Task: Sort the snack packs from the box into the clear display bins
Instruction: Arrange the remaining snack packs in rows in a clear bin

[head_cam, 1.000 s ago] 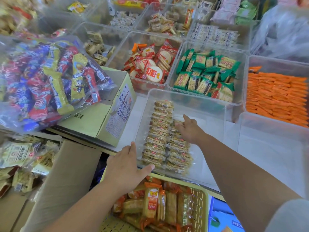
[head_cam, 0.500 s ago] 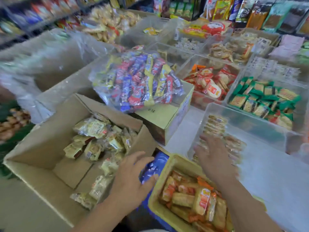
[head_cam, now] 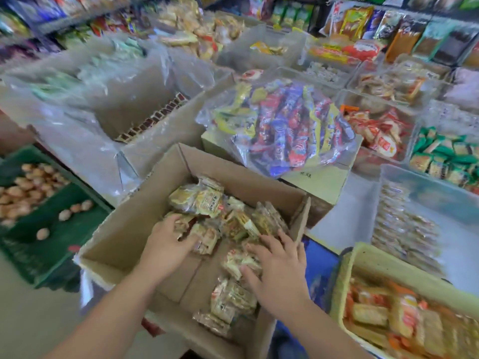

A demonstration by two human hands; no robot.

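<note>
Matt brown cardboard on the box (head_cam: 121, 239), dull and fibrous along its flaps. Inside, the snack packs (head_cam: 199, 200) show crinkled, glossy clear film. To the right, a clear hard-plastic bin (head_cam: 427, 185) gleams smooth. The big bag (head_cam: 285, 125) is thin, shiny, wrinkled plastic. The yellow basket (head_cam: 368, 257) looks like matt, ribbed plastic.

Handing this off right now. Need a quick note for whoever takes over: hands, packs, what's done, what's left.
Left hand: down in the box, fingers curled round a few snack packs.
Right hand: fingers spread, resting on packs in the box, gripping nothing.
Done: some packs already lie in rows in the near clear bin.
Left: many packs are in the box; carry this handful to the bin, then repeat.
</note>
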